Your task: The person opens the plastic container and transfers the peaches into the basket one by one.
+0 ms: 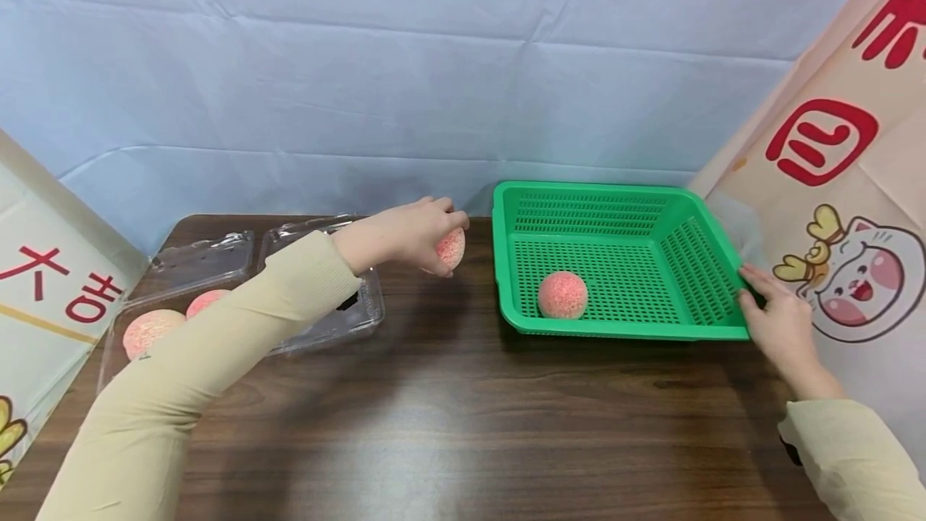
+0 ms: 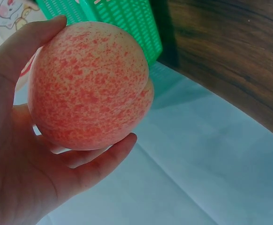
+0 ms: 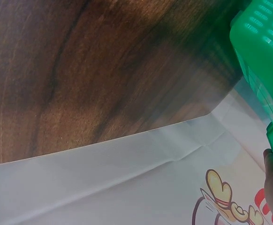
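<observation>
My left hand (image 1: 419,235) grips a pink speckled peach (image 2: 89,86) above the table, between the plastic packaging and the green basket. In the left wrist view the thumb lies along one side of the peach and the fingers curl under the other. The green basket (image 1: 622,330) holds another peach (image 1: 563,295) in its near left corner. At the basket's right rim, my right hand (image 1: 784,324) grips the edge; only part of that hand shows in the right wrist view.
A clear plastic clamshell box (image 1: 362,320) lies opened on the left of the brown wooden table (image 1: 448,408). Inside are a pale peach (image 1: 152,332) and a pinker peach (image 1: 206,301), partly behind my left sleeve. A pale blue cloth (image 1: 405,87) hangs along the back.
</observation>
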A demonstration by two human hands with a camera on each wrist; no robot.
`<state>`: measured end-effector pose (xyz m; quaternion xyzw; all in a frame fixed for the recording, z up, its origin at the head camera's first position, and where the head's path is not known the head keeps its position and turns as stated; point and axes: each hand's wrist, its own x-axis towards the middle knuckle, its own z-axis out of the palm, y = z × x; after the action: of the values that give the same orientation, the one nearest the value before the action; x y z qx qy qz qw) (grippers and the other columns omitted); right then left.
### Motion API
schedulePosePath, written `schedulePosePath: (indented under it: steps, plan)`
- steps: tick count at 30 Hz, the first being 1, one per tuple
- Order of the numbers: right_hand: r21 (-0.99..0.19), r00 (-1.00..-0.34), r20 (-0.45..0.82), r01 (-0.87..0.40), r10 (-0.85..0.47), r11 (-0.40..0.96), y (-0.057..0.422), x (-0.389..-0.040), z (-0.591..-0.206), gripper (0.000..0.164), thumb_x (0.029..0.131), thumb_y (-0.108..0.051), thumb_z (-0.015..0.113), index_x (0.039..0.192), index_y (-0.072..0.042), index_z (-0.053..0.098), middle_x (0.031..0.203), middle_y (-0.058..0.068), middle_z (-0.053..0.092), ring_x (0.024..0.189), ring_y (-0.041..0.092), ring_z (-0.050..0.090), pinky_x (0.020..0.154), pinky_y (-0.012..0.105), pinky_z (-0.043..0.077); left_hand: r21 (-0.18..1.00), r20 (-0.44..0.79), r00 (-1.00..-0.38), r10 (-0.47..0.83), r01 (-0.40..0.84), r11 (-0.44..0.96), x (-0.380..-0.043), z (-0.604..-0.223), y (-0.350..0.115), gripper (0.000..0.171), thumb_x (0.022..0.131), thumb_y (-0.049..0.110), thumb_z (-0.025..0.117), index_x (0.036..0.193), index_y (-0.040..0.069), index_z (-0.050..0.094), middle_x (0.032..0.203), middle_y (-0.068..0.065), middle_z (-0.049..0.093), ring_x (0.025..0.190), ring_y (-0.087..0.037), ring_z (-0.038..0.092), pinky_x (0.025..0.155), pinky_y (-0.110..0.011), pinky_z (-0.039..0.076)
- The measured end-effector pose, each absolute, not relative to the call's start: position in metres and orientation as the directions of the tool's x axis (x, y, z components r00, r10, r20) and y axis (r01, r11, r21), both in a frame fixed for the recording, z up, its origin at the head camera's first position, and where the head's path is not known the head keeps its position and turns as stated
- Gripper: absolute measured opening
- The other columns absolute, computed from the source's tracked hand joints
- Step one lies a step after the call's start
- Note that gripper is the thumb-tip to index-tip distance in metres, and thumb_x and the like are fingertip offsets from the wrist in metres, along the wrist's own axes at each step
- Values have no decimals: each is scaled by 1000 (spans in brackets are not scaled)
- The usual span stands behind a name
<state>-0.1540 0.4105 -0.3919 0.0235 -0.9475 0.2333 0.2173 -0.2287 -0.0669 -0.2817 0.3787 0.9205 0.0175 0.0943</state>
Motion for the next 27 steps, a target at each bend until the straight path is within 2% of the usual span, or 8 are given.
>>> schedulePosePath:
  steps: [14, 22, 27]
  plan:
    - [-436, -900, 433, -151, 59, 887, 409, -153, -392, 35, 89, -3, 47, 121, 10, 52, 124, 27, 50, 121, 44, 39, 99, 57, 23, 73, -183, -696, 694, 695, 716, -232, -270, -48, 66, 72, 40, 71, 127, 12, 47, 116, -11, 47, 100, -27, 46, 84, -38, 44]
    - [-434, -897, 439, -155, 58, 887, 409, -153, -392, 35, 89, -3, 47, 121, 9, 52, 124, 26, 50, 124, 39, 38, 100, 56, 23, 56, -199, -670, 715, 721, 691, -235, -266, -38, 66, 74, 40, 70, 128, 11, 45, 115, -10, 47, 99, -26, 46, 85, -38, 42]
    - [-430, -896, 440, -158, 53, 889, 409, -154, -391, 35, 89, -3, 47, 121, 10, 52, 124, 26, 51, 121, 42, 39, 99, 57, 23, 62, -215, -662, 718, 724, 687, -235, -263, -32, 68, 76, 40, 69, 132, 11, 43, 119, -10, 45, 101, -25, 45, 87, -36, 40]
